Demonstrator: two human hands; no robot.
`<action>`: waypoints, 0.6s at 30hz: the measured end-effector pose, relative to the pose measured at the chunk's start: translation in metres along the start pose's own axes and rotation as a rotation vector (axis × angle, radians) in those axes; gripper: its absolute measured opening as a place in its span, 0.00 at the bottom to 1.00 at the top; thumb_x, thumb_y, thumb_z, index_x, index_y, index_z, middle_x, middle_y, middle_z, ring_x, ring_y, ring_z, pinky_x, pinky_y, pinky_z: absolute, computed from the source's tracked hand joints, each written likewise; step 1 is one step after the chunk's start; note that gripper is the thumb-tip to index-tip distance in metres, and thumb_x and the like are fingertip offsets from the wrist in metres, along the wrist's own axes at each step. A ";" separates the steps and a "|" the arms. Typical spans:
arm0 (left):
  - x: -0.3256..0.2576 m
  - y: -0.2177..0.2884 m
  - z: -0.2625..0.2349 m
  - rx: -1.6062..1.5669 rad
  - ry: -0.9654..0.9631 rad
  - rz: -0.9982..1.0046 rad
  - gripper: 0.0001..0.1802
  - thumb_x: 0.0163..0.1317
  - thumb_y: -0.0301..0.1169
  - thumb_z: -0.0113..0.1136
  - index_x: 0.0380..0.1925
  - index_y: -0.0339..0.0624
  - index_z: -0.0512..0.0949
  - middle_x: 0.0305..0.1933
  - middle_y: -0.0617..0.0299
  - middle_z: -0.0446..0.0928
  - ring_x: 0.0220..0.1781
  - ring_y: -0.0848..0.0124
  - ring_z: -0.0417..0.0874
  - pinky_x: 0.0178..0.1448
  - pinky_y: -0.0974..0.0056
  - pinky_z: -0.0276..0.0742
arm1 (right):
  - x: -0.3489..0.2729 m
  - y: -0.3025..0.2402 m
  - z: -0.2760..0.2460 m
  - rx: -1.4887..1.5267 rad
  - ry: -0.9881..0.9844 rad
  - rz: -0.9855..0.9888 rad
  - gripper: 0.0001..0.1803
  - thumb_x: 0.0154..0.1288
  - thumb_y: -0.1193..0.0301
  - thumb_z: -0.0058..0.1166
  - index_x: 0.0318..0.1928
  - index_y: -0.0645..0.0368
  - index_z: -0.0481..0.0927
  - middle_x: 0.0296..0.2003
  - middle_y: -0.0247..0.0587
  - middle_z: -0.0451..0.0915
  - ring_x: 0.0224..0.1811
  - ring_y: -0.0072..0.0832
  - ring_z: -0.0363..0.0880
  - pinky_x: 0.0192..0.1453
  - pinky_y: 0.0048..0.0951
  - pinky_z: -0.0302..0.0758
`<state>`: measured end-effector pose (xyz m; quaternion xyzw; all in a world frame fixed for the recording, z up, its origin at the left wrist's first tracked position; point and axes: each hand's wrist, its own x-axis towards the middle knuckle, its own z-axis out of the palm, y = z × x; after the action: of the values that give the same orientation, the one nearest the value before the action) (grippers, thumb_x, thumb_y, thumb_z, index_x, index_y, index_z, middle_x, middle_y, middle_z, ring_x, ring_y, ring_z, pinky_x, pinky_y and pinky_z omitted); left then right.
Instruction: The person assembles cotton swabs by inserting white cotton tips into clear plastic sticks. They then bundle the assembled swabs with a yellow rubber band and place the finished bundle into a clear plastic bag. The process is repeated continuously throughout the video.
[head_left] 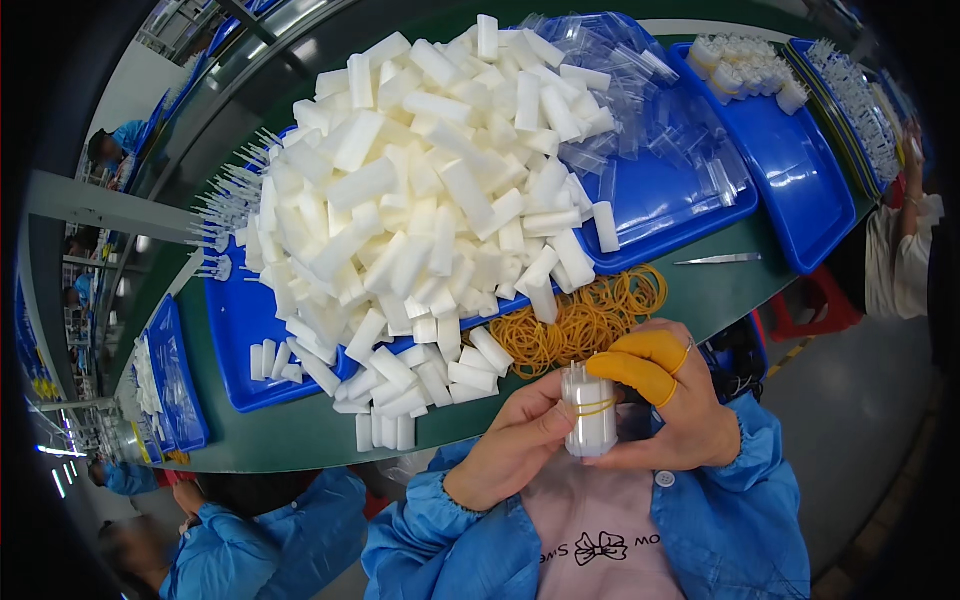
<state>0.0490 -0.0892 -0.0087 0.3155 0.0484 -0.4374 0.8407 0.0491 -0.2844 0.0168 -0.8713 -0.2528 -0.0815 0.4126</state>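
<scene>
In front of my chest I hold an upright bundle of white pieces and transparent plastic tubes, with a yellow rubber band around its middle. My left hand grips its left side, thumb across the front. My right hand, with orange finger cots on some fingers, closes on it from the right, fingertips at the top and thumb near the bottom. Just beyond my hands lies a tangled heap of yellow rubber bands. A large pile of white foam blocks rises behind it, with several loose blocks nearer me.
Transparent plastic tubes lie in a blue tray at the back. Metal tweezers rest on the green table. Another blue tray bears white bundles. Co-workers in blue sit at left; another person's arm shows at far right.
</scene>
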 end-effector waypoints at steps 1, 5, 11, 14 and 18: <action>0.000 0.001 0.001 0.048 0.036 0.001 0.34 0.62 0.46 0.57 0.60 0.34 0.62 0.57 0.54 0.71 0.58 0.65 0.74 0.62 0.57 0.70 | 0.000 0.001 0.001 -0.007 0.017 -0.001 0.35 0.37 0.56 0.71 0.48 0.58 0.76 0.42 0.42 0.73 0.43 0.40 0.71 0.50 0.42 0.66; 0.000 -0.004 -0.001 0.153 0.084 0.084 0.33 0.62 0.46 0.56 0.59 0.34 0.63 0.56 0.53 0.72 0.57 0.63 0.75 0.62 0.57 0.70 | -0.002 0.003 0.006 -0.017 0.066 0.001 0.36 0.36 0.57 0.71 0.48 0.59 0.76 0.42 0.42 0.73 0.41 0.40 0.71 0.48 0.42 0.67; 0.004 0.001 -0.004 -0.186 -0.099 -0.007 0.34 0.63 0.45 0.57 0.62 0.36 0.61 0.59 0.55 0.70 0.58 0.67 0.74 0.62 0.61 0.69 | 0.003 0.005 0.004 0.044 0.029 0.030 0.38 0.36 0.55 0.71 0.51 0.59 0.76 0.44 0.43 0.72 0.46 0.42 0.70 0.51 0.42 0.65; 0.005 -0.004 -0.010 0.001 -0.034 0.071 0.33 0.65 0.44 0.54 0.64 0.38 0.59 0.60 0.56 0.69 0.59 0.68 0.73 0.62 0.62 0.68 | 0.008 0.000 0.002 0.013 -0.014 0.033 0.39 0.37 0.54 0.70 0.51 0.58 0.76 0.45 0.43 0.72 0.49 0.43 0.69 0.54 0.44 0.64; 0.004 -0.014 -0.014 0.081 0.002 0.151 0.33 0.64 0.43 0.55 0.64 0.38 0.59 0.60 0.55 0.69 0.61 0.67 0.72 0.63 0.62 0.68 | 0.007 -0.002 0.002 -0.112 -0.052 -0.019 0.40 0.37 0.51 0.70 0.52 0.59 0.76 0.46 0.43 0.72 0.50 0.44 0.69 0.55 0.46 0.63</action>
<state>0.0437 -0.0897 -0.0280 0.3527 0.0075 -0.3739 0.8578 0.0538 -0.2794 0.0192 -0.8924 -0.2669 -0.0769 0.3557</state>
